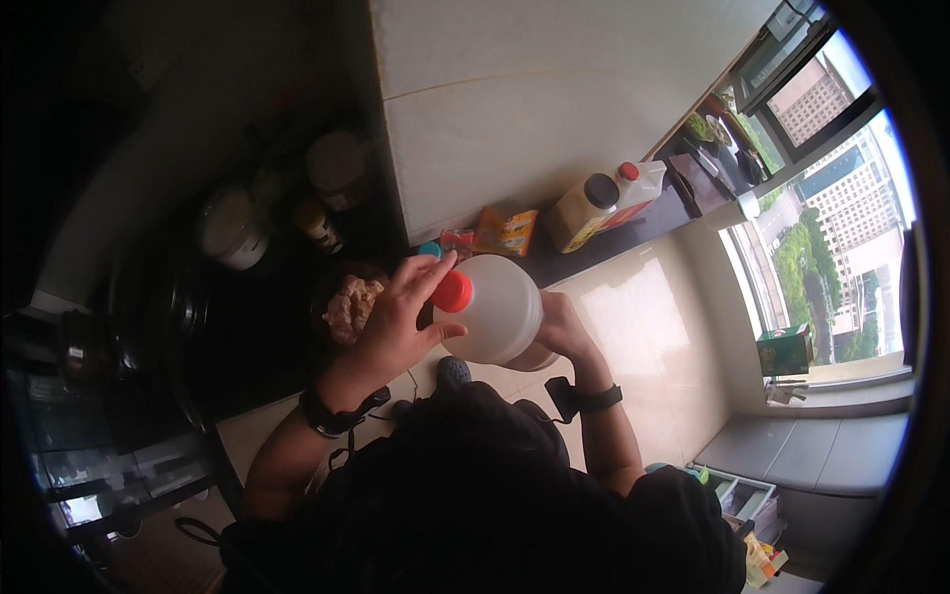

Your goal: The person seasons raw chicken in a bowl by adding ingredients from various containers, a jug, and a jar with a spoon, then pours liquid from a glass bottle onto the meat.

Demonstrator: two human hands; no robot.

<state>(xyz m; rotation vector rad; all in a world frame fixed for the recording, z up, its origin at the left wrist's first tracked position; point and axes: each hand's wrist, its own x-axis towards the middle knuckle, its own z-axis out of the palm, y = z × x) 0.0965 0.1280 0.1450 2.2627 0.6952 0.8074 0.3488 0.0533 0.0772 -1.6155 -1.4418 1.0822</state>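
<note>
A translucent white plastic jug (499, 308) with a red screw cap (453, 291) is held up in front of me, cap end towards the camera. My right hand (562, 324) grips the jug from its right side; the fingers are partly hidden behind it. At the cap, my left hand (404, 315) is spread, with the index fingertip at the cap's upper edge and the thumb by the jug's shoulder below. Whether these fingers press on the plastic cannot be seen. Left of this hand, pieces of raw meat (350, 310) lie in a dark bowl whose rim is hard to make out.
On the dark counter (672, 215) stand a black-capped jug (581, 219), a red-capped jug (638, 185) and an orange packet (508, 229). A teal cap (429, 249) shows behind my left hand. White containers (234, 226) and a small bottle (318, 223) stand in shadow at left.
</note>
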